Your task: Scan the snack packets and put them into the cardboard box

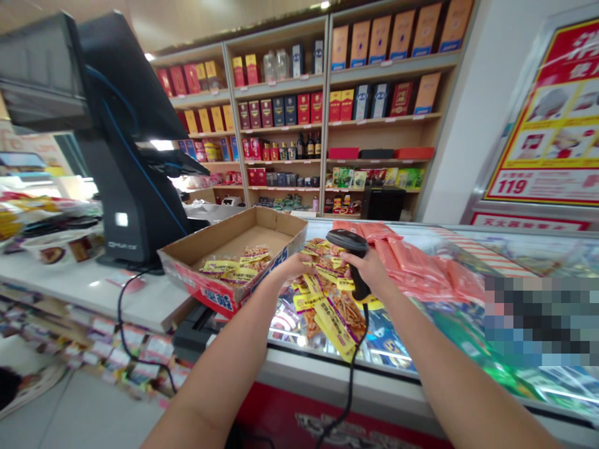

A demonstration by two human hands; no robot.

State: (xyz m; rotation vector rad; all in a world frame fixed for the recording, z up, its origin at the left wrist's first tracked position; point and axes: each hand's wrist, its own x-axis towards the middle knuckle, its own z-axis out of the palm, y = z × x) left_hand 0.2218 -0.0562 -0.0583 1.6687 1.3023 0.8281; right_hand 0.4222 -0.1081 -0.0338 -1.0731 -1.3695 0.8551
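My right hand (367, 268) is wrapped round the handle of a black barcode scanner (349, 240), whose head points to the left. A black cable runs from its handle down over the counter's front edge. My left hand (294, 267) has its fingers bent onto a yellow snack packet at the left side of the pile; its fingertips are partly hidden. The yellow snack packets (334, 321), with brown strips showing through their clear parts, lie heaped on the glass counter under both hands. Left of them stands an open cardboard box (187, 265) with several similar packets inside.
Orange-pink plastic packs (416, 265) lie to the right on the glass counter (397, 368). A black point-of-sale terminal (131, 206) rises at the left. Wall shelves (281, 128) with boxes and bottles stand behind. A red and yellow poster (547, 118) hangs at the right.
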